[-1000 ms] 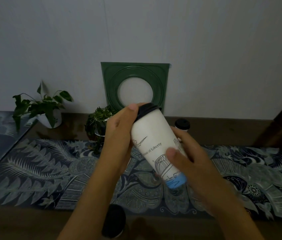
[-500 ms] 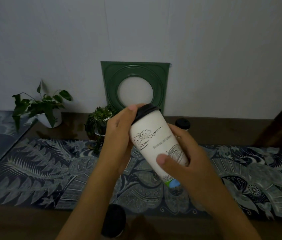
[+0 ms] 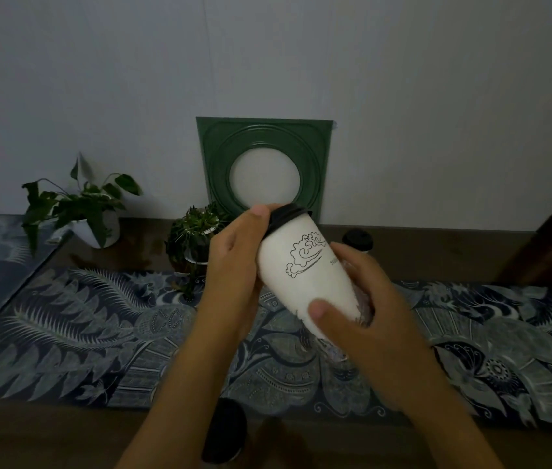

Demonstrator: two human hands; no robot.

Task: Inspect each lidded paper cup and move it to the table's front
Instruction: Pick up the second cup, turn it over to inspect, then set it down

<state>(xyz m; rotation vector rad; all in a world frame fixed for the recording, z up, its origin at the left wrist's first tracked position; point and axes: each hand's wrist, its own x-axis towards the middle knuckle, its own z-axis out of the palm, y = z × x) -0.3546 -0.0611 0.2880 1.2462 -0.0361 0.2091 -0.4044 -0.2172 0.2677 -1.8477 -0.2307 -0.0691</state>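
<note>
Both hands' grip closed round the white paper cup with a black lid (image 3: 305,265), left hand (image 3: 234,265) near the lid, right hand (image 3: 366,313) low, tilted above the desk (image 3: 64,431), probably for inspection.

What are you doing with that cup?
A person holds a white cup with a black lid in both hands, tilted over the patterned cloth. The left hand grips near the lid, the right hand the bottom. Another lidded cup waits at the back, and a dark lid shows at the front edge.
</note>
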